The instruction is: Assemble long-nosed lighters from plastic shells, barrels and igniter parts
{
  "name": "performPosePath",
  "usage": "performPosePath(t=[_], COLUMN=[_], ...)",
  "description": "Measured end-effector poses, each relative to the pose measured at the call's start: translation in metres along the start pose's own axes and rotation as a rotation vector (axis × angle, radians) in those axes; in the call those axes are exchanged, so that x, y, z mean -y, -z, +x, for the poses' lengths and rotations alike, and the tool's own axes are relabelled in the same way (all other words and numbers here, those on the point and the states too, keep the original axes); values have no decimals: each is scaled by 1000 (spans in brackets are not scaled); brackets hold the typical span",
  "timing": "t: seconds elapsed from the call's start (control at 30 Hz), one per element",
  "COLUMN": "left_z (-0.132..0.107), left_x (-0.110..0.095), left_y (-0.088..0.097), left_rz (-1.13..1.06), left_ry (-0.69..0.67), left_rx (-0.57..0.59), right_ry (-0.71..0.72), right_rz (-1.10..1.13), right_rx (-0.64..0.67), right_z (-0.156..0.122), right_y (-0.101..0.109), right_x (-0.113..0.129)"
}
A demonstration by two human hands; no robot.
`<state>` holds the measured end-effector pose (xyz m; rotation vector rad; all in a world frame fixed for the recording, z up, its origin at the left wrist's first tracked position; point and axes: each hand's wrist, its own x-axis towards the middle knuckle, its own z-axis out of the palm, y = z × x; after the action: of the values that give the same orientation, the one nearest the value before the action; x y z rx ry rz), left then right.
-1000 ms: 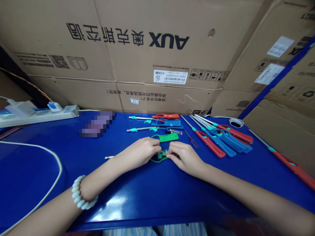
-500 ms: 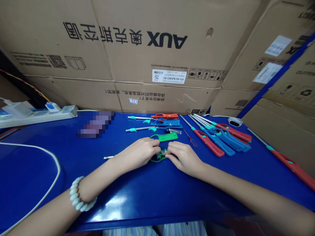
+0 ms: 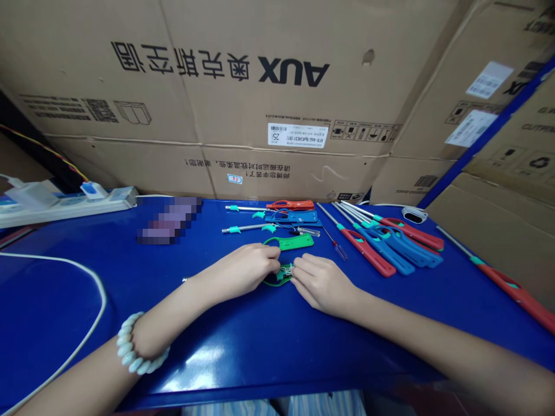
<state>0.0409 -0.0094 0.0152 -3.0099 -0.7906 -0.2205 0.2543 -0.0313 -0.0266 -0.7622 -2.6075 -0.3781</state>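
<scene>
**Head view: both hands on a green part, mid-counter**

Head camera, looking down and forward.

- Left hand [image 3: 243, 268]: lies knuckles-up on the blue counter [image 3: 260, 346]. Grip closed; the fingertips are curled in and pinch the left end of the green part [image 3: 276, 281]. A pale bead bracelet [image 3: 134, 352] is on that wrist.
- Right hand [image 3: 321, 283]: also flat and low on the counter. Grip closed to a fine pinch; the fingertips meet at the right end of the green part, where a small bit of wire [image 3: 287, 268] shows. I cannot tell whether the fingers hold the wire itself or only the plastic beside it.
- The green part lies on the counter between the two hands, touching both, near the middle of the counter. Most of it is covered by fingers.
- Just behind the hands is a green shell [image 3: 291, 241], lying flat and apart from the fingers.
- Further back are two metal tubes [image 3: 243, 229] with teal ends, a blue shell [image 3: 295, 217] and a red shell [image 3: 291, 204].
- Right of the right hand is a small screwdriver [image 3: 337, 247]. Beyond it is a fanned bunch of red and blue lighters [image 3: 390, 245], tubes pointing back-left. A white ring [image 3: 415, 215] lies behind them.
- A single red lighter [image 3: 511, 289] lies far right, well apart from the rest.
- At the left, a power strip [image 3: 65, 205] sits at the back edge and a white cable [image 3: 93, 277] loops across the counter.
- Cardboard boxes [image 3: 277, 115] wall in the back and the right side.
</scene>
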Motion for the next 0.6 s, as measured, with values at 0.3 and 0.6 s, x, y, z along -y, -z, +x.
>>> performPosePath(t=[0.3, 0.6], left_z=[0, -8], left_x=[-5, 11], left_y=[6, 21], left_rz=[29, -222], left_ry=[10, 79], left_rx=[42, -49], right_ry=[157, 70], right_rz=[-242, -97], right_rx=[41, 29], right_z=[1, 3], right_y=[7, 11], right_x=[11, 0])
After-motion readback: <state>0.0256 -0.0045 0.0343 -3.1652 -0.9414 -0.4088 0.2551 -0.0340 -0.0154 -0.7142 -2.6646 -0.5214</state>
